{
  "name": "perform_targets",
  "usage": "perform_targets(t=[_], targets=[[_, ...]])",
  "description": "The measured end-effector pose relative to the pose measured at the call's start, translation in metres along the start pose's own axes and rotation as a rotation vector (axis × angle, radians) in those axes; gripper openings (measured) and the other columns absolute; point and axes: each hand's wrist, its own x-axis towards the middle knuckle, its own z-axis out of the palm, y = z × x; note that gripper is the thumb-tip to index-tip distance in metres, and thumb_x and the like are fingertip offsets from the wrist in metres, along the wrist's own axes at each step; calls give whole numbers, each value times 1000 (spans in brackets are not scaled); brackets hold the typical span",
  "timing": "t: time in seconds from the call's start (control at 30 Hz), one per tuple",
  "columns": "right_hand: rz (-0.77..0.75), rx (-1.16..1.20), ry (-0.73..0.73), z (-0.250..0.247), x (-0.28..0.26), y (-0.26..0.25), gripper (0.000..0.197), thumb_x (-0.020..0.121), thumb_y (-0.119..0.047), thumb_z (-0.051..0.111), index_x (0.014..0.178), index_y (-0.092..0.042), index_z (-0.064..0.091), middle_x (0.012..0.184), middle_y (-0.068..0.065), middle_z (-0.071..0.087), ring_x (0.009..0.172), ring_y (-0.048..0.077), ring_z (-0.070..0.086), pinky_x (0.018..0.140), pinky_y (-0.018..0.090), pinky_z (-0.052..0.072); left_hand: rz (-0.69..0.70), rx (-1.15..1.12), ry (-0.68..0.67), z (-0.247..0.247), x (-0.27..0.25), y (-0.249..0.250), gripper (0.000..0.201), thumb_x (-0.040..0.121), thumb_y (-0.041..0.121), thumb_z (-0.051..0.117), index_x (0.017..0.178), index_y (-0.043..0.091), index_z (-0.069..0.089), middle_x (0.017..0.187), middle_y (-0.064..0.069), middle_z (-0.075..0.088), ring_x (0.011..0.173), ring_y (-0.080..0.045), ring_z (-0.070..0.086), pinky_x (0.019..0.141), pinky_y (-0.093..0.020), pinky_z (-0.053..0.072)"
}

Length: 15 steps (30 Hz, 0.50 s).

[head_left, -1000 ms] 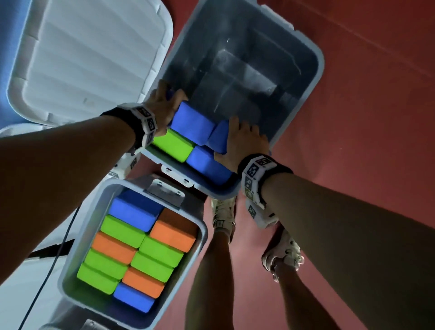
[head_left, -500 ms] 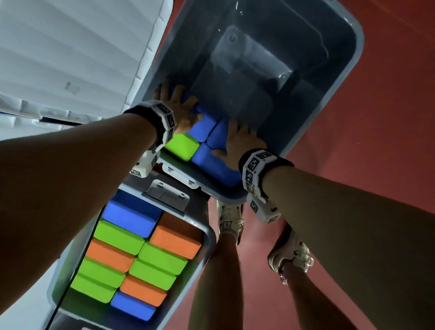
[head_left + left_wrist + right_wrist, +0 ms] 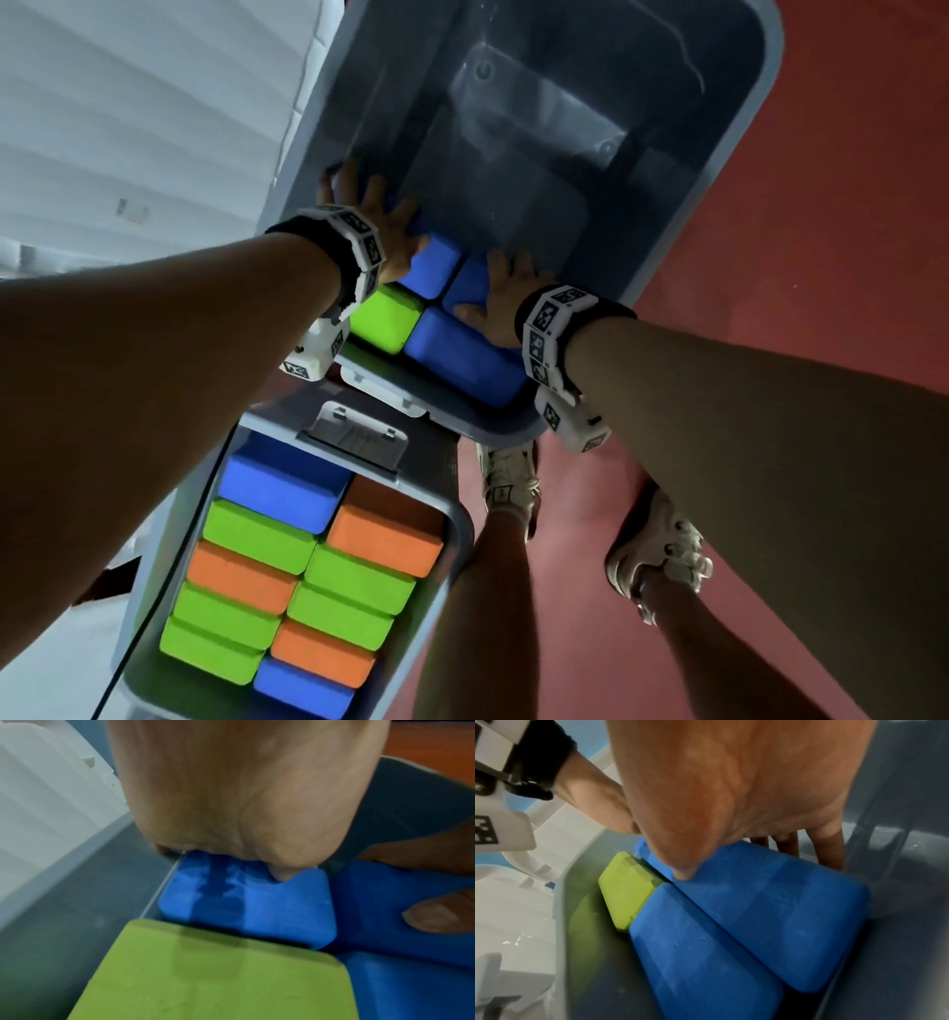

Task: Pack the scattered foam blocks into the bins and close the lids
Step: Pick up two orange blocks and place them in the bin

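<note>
The far grey bin (image 3: 739, 133) holds a green block (image 3: 385, 318) and three blue blocks at its near end. My left hand (image 3: 375, 221) grips the left blue block (image 3: 431, 267). Its fingers curl over the block's far edge, and the thumb (image 3: 280, 876) dents the foam. My right hand (image 3: 500, 303) holds the neighbouring blue block (image 3: 782, 912), thumb (image 3: 684, 874) on its near corner and fingers down its far side. Another blue block (image 3: 462, 360) lies flat by the bin's near wall.
The near bin (image 3: 457, 519) is packed with several green, orange and blue blocks, its latch (image 3: 354, 437) facing the far bin. A white ribbed lid (image 3: 154, 128) lies at the left. Red floor (image 3: 821, 257) lies to the right, with the person's feet beside the bins.
My left hand has slid from the bin's left wall further over the left blue block, which now sits lower. My right hand stays on its blue block.
</note>
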Motion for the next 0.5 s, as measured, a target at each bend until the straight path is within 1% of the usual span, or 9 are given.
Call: perform_targets(t=[0.07,0.13,0.2,0.27,0.33,0.37,0.43,0.47,0.5], targets=[[1,9,20,-11,-8,6,88,94,-62,46,155,-14,5,158,18,14,138,45,31,109,55,35,-6,-50,-19,-16,-6,7,56,88,65,32,136,36,31,149,-9,26,143,-37,11,111,-62,16],[-13,22,87,-28,-19,21,76,97,-54,45,153,-13,13,155,19,21,134,44,35,106,53,39,22,-82,-1,-30,-12,18,56,90,60,41,137,30,35,148,-11,27,142,-37,16,111,-57,22],[-7,69,151,-44,-31,38,63,100,-47,41,148,-11,23,148,21,31,130,43,40,102,50,41,42,-76,13,-42,-18,28,56,92,56,43,138,25,37,145,-14,30,138,-37,23,110,-53,26],[-6,124,194,-55,-37,58,58,102,-42,37,147,-7,26,145,23,36,128,43,42,102,48,41,61,-66,33,-58,-22,42,53,93,52,44,138,24,37,141,-16,33,134,-38,30,107,-52,29],[-75,167,248,-63,-44,77,52,103,-36,37,142,-1,34,139,25,43,123,42,48,101,44,43,92,-89,52,-74,-23,62,49,92,47,46,136,26,40,138,-15,37,130,-39,35,105,-54,32],[-140,189,306,-65,-48,85,46,102,-32,38,135,1,42,132,25,49,117,40,52,97,42,45,112,-90,54,-85,-25,74,46,91,44,47,134,28,42,136,-13,38,129,-39,36,104,-54,33],[-257,248,433,-69,-61,99,30,102,-26,40,112,-3,56,111,18,60,99,34,59,82,35,45,208,-97,79,-106,-27,100,40,89,38,50,127,25,51,132,-11,43,126,-38,39,102,-51,37],[-282,307,475,-70,-71,109,24,102,-26,41,98,-9,57,96,12,62,89,30,60,74,33,42,293,-104,85,-117,-30,118,35,89,35,50,119,19,58,127,-13,48,120,-37,43,100,-48,40],[-289,356,498,-72,-80,121,22,101,-27,41,87,-15,54,83,4,59,78,27,58,68,33,41,374,-126,75,-128,-32,137,35,87,35,47,108,14,64,118,-15,55,113,-36,49,95,-46,42]])
